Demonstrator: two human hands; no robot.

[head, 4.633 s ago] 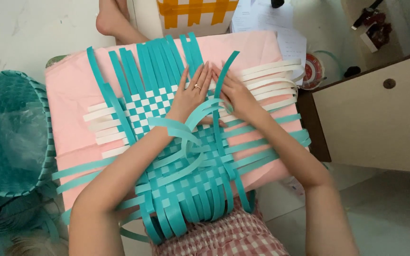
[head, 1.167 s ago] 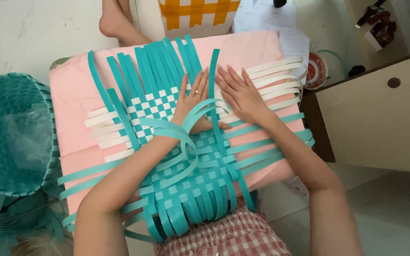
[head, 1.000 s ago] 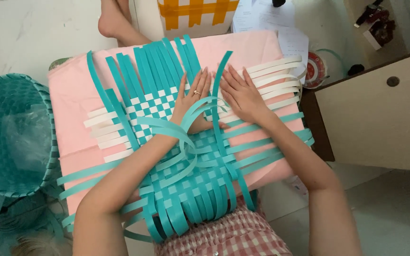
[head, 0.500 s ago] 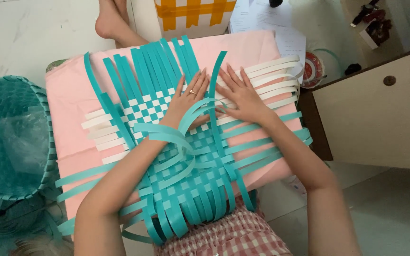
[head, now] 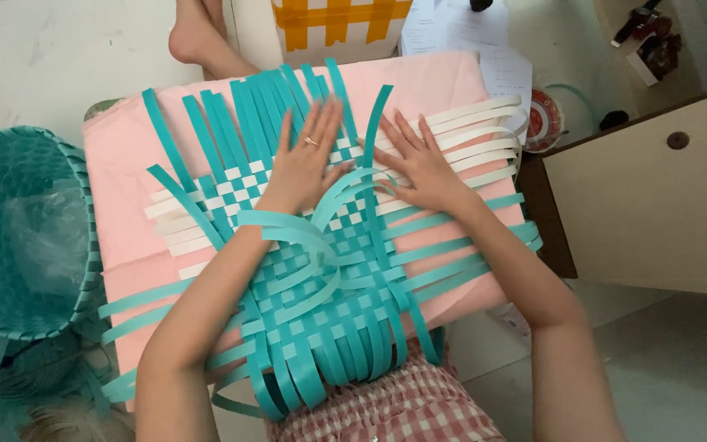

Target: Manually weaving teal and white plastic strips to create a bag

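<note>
Strips of teal and white plastic cross into a flat checkered woven mat (head: 321,278), loose ends fanning out on every side, spread over the pink board (head: 124,172) on your lap. Your left hand (head: 304,164) and right hand (head: 419,164) lie flat on its far half, fingers spread, gripping nothing, with one teal strip (head: 374,123) rising between them

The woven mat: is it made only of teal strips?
No, the woven mat also has white strips crossing the teal strips under both hands.
</note>
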